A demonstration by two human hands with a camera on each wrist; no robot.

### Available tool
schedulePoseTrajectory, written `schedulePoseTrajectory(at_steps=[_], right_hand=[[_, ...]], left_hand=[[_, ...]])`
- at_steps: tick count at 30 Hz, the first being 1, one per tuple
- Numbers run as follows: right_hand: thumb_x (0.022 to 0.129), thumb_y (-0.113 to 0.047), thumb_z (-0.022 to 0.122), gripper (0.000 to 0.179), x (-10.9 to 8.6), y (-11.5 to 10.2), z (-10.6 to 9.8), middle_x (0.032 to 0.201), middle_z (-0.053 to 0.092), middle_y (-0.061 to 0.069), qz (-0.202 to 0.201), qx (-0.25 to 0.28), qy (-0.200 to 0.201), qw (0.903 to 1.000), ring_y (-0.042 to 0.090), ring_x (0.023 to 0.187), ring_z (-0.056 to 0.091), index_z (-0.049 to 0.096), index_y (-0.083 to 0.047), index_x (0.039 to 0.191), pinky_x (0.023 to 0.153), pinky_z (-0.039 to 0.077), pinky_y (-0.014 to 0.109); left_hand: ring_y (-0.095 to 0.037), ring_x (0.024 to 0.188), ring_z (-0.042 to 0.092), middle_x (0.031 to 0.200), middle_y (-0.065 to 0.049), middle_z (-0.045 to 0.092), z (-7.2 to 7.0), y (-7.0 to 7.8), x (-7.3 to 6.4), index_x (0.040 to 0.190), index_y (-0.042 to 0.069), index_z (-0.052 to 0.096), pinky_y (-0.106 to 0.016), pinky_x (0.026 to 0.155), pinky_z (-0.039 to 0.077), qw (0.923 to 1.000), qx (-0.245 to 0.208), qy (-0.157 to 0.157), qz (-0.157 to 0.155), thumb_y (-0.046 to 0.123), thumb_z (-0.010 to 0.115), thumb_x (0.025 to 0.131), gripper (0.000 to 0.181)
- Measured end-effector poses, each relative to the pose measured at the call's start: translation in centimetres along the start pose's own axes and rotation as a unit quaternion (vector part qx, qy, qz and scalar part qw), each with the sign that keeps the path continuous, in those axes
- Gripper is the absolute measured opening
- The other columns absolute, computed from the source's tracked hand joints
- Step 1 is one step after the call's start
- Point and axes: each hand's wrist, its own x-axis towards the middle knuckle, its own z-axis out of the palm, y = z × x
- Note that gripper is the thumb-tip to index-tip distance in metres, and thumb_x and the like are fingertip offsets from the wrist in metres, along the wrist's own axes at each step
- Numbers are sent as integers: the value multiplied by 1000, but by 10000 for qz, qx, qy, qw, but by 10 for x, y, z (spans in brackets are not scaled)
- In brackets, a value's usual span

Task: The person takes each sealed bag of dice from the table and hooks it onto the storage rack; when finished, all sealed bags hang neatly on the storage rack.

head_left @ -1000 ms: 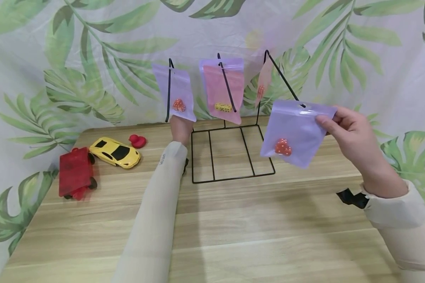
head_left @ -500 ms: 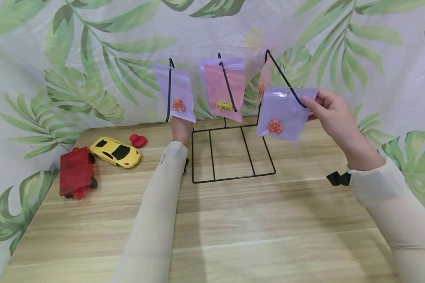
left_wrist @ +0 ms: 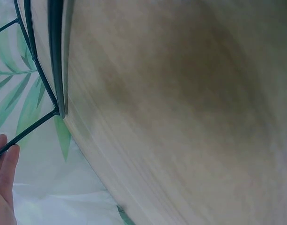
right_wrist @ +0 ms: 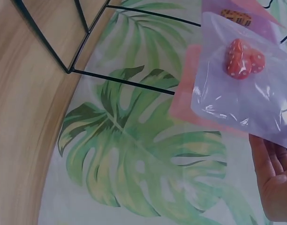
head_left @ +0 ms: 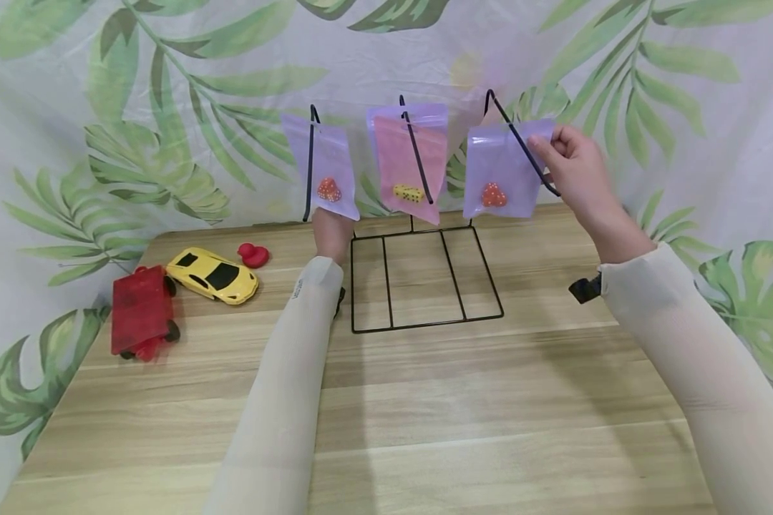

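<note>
My right hand pinches the top right corner of a purple zip bag holding orange dice. The bag is on the right hook of a black wire display rack, well back from the hook's tip. A pink bag hangs behind it in the right wrist view. My left hand is partly hidden behind the left purple bag. In the left wrist view, that hand's fingers hold a wire of the rack between them. A pink bag with yellow dice overlaps a purple one on the middle hook.
On the left of the wooden table lie a yellow toy car, a small red duck and a red toy vehicle. A leaf-patterned cloth stands behind the rack.
My right hand has moved up, left and back, sliding the purple bag from the right hook's tip further along the hook. The left hand stays in place at the rack.
</note>
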Motion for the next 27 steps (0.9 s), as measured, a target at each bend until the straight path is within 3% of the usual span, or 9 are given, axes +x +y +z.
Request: schedulePoseTrajectory(at_steps=[7, 14, 17, 21, 27], right_hand=[[97, -23, 65, 12, 26, 3, 14, 62, 56, -17, -144, 66, 437, 9989, 0, 58, 46, 55, -19, 92, 56, 38, 17], [96, -24, 66, 15, 32, 6, 21, 60, 55, -17, -298, 203, 650, 9972, -1, 56, 48, 53, -17, 93, 56, 39, 17], [95, -25, 67, 15, 31, 7, 21, 64, 58, -18, -292, 223, 697, 9969, -1, 62, 51, 54, -17, 94, 61, 40, 17], [95, -29, 67, 17, 26, 10, 20, 77, 61, -17, -198, 217, 727, 9969, -1, 76, 57, 55, -17, 99, 70, 46, 16], [97, -42, 61, 40, 5, 24, 15, 101, 59, -9, 102, -682, 691, 9952, 6, 95, 54, 55, -10, 120, 86, 43, 20]], left_hand=[[-39, 86, 65, 97, -28, 68, -1, 1, 0, 102, -10, 63, -50, 82, 54, 9998, 193, -90, 13, 10, 51, 97, 24], [-33, 85, 65, 99, -25, 69, -2, 3, 0, 105, -6, 66, -46, 80, 56, 9991, -53, -267, -310, 12, 55, 98, 22], [-33, 85, 64, 98, -25, 69, -3, 4, -1, 104, -6, 66, -46, 80, 56, 9992, -34, -267, -310, 11, 54, 98, 22], [-36, 84, 64, 97, -27, 68, -3, 3, -2, 102, -8, 64, -48, 79, 55, 9996, 234, -161, -81, 8, 51, 97, 21], [-37, 82, 63, 95, -27, 67, -4, 2, -2, 101, -9, 64, -49, 77, 55, 9994, 305, -129, -61, 7, 52, 96, 21]])
